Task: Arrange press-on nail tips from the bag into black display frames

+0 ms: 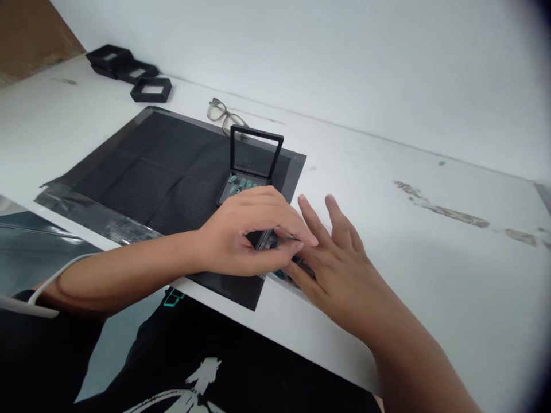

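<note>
Left hand [253,212], open black case [250,174] just beyond

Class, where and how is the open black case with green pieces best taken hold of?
Probably by the left edge of its base, coming in low from the left: that edge shows bare, while the left hand hides the near right part. The raised lid might swing, so seems a poorer grip. Green pieces lie in the base, so keep it level.
</note>
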`<action>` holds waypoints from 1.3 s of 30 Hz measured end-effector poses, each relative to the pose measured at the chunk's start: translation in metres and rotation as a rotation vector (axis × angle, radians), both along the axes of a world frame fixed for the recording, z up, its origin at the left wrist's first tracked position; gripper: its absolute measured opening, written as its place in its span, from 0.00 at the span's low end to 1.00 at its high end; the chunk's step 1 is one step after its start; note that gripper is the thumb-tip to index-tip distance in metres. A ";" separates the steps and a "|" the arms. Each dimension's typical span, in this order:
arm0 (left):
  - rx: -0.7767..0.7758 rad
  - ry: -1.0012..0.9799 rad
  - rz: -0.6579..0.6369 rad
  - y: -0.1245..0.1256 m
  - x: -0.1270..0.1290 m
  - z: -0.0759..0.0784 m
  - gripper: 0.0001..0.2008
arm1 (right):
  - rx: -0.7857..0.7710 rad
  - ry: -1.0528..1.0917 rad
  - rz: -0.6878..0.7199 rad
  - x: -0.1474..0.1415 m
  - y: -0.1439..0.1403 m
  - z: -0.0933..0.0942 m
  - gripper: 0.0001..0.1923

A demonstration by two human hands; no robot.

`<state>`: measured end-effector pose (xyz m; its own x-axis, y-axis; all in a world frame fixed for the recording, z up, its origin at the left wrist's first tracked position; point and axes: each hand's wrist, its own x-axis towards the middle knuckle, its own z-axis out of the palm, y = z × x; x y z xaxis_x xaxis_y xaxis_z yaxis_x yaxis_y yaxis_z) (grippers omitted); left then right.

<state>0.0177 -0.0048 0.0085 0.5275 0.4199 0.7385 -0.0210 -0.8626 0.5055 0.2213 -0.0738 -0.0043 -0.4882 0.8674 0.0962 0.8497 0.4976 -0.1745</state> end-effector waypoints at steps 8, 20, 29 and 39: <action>-0.116 0.022 0.021 0.010 0.005 -0.021 0.05 | -0.010 0.059 0.021 -0.002 0.005 0.003 0.18; -0.126 0.032 -0.027 0.010 0.005 -0.023 0.05 | 0.017 0.083 0.013 0.006 0.007 0.008 0.15; -0.121 0.094 -0.018 0.007 0.006 -0.022 0.04 | 0.049 0.052 -0.021 0.010 0.008 0.004 0.11; -0.010 0.096 -0.031 0.007 0.005 -0.022 0.07 | -0.090 0.402 -0.007 0.026 0.007 0.018 0.06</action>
<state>0.0230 0.0019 -0.0139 0.6083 0.4095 0.6799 0.0015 -0.8573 0.5149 0.2473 -0.0663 0.0132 -0.4211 0.8843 0.2018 0.7084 0.4596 -0.5356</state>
